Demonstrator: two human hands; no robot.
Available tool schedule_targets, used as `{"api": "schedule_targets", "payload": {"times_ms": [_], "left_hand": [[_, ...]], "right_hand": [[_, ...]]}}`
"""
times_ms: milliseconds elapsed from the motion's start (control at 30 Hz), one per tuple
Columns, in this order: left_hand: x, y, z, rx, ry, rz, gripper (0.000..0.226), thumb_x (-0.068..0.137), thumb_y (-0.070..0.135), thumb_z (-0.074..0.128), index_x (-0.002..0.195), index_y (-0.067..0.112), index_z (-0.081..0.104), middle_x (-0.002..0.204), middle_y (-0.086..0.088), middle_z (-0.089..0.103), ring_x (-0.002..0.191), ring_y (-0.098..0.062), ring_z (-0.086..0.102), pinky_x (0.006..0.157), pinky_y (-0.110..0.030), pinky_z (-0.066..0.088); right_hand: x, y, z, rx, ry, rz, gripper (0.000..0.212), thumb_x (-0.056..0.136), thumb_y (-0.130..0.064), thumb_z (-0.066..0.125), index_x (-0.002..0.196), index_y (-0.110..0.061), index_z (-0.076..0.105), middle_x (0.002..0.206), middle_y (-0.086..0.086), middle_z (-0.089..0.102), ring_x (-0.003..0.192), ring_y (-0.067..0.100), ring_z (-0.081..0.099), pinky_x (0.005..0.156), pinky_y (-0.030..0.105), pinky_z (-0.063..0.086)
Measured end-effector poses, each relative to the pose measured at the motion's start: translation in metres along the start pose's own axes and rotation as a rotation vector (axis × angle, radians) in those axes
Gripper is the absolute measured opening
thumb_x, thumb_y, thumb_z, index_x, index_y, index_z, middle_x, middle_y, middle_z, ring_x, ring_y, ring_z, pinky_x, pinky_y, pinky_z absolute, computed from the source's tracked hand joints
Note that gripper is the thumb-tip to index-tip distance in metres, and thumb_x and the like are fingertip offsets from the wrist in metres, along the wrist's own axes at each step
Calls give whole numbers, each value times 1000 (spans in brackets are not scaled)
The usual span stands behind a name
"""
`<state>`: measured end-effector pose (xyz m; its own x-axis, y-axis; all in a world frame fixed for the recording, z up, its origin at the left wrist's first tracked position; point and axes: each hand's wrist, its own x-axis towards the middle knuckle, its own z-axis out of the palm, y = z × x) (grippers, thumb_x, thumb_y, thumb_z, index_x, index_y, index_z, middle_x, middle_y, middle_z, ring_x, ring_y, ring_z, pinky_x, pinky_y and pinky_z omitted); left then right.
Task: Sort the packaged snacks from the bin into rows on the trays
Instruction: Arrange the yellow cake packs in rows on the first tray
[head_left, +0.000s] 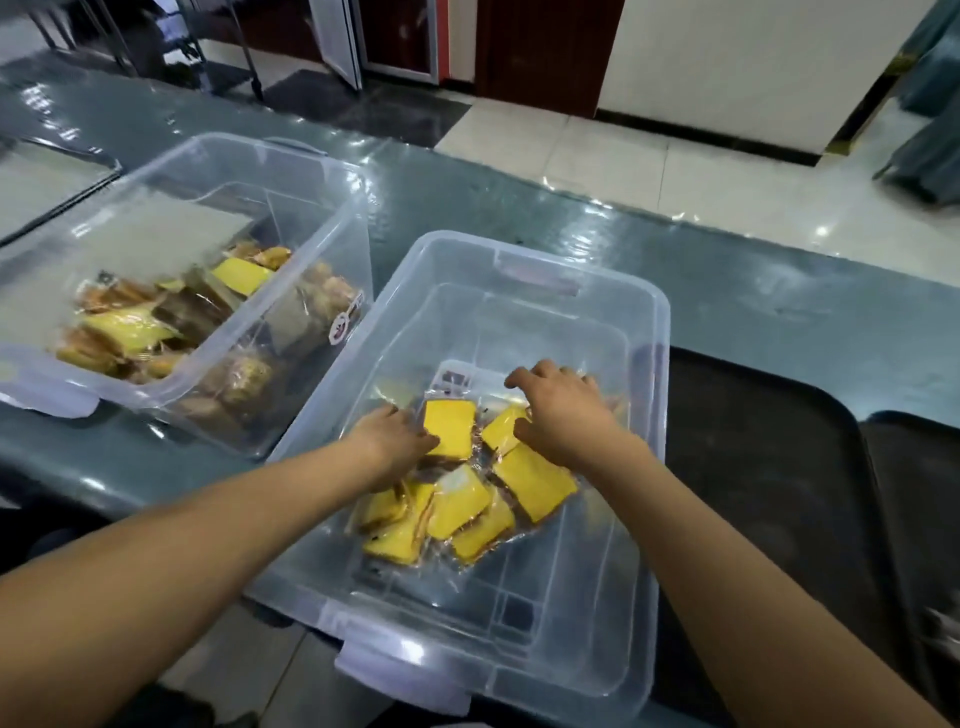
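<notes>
I'm looking down into the near bin, a clear, rounded-corner plastic tub with a ribbed floor, sitting on a glossy grey-green counter. The snack packets are heaped near the middle of its floor: flat yellow slabs sealed in crinkly clear film, square to oblong. They lie every which way. One packet runs its long axis diagonally from upper left to lower right, another yellow packet sits nearly upright in the view, square to me.

My left hand is down in the bin, fingers lying on the left edge of that upright packet, touching the film. Whether it has a real pinch on it, I cannot tell; the fingertips are tucked out of sight. My right hand is arched over the far right of the heap, fingers spread and curled downward, thumb touching a small yellow packet. It looks loose, not clamped on anything.

To the left stands a second clear bin, fuller, with yellow and brownish wrapped snacks inside, blurred. To the right, touching the near bin's side, lie two dark matte trays with rounded corners, side by side.
</notes>
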<state>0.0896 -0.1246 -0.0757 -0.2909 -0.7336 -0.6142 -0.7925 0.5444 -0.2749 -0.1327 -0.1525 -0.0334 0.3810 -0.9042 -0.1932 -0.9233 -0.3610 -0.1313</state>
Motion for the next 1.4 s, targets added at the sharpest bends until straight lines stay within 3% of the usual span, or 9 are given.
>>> {"api": "schedule_targets", "payload": {"times_ms": [167, 333, 467, 600, 733, 800, 1033, 1167, 1400], "left_hand": [[18, 9, -1, -150, -169, 60, 86, 83, 22, 78, 153, 31, 29, 140, -7, 54, 128, -29, 51, 104, -42, 45], [23, 9, 2, -165, -251, 119, 85, 65, 32, 92, 140, 29, 50, 138, -5, 54, 128, -30, 47, 100, -40, 44], [26, 13, 4, -143, -252, 121, 68, 66, 43, 89, 126, 29, 62, 129, -2, 59, 122, -27, 47, 87, -36, 39], [31, 15, -4, -292, -273, 90, 74, 68, 38, 89, 132, 17, 59, 118, -6, 68, 107, -27, 62, 87, -36, 52], [46, 1, -25, -470, -223, -9, 52, 66, 40, 90, 98, 10, 61, 107, -13, 68, 97, -30, 65, 78, -38, 54], [57, -4, -33, -510, -206, -37, 63, 66, 42, 90, 115, 11, 65, 111, -8, 67, 91, -26, 61, 72, -34, 50], [92, -11, -34, -393, -178, -62, 83, 67, 58, 84, 140, 29, 58, 169, -3, -5, 153, -38, 1, 121, -53, 19], [96, -9, -41, -453, -232, -106, 97, 62, 53, 89, 144, 21, 51, 152, -8, 38, 138, -32, 38, 113, -45, 38], [86, -8, -45, -445, -141, -102, 65, 67, 54, 85, 121, 21, 69, 124, -4, 58, 108, -26, 58, 86, -34, 47]], "right_hand": [[42, -12, 31, -312, -227, -72, 73, 85, -29, 76, 148, -22, 39, 145, 9, 48, 133, 33, 45, 108, 51, 34], [59, -7, 54, -444, -516, -82, 128, 68, -45, 90, 162, -24, 7, 169, 11, 12, 156, 34, 7, 120, 66, 5], [66, -7, 65, -512, -474, -93, 109, 84, -42, 78, 162, -21, 6, 164, 15, 23, 153, 36, 17, 120, 67, -1], [78, -4, 60, -511, -456, -77, 80, 84, -40, 78, 149, -15, 41, 150, 15, 43, 143, 36, 34, 120, 63, 11], [88, -3, 41, -471, -392, -99, 64, 76, -42, 84, 129, -19, 57, 129, 6, 62, 124, 30, 53, 109, 53, 29], [92, -1, 25, -423, -338, -72, 63, 76, -45, 84, 126, -18, 58, 124, 7, 63, 119, 30, 56, 107, 51, 33], [78, 17, 2, -284, -461, 132, 64, 74, -47, 85, 124, -17, 58, 114, 5, 58, 114, 32, 59, 105, 51, 42], [71, 25, 30, -165, -606, 127, 73, 79, -40, 84, 138, -8, 56, 138, 13, 53, 125, 32, 55, 105, 46, 49], [80, 24, 39, -118, -577, 153, 64, 72, -40, 89, 124, -13, 62, 112, 7, 63, 106, 30, 62, 99, 44, 51]]}}
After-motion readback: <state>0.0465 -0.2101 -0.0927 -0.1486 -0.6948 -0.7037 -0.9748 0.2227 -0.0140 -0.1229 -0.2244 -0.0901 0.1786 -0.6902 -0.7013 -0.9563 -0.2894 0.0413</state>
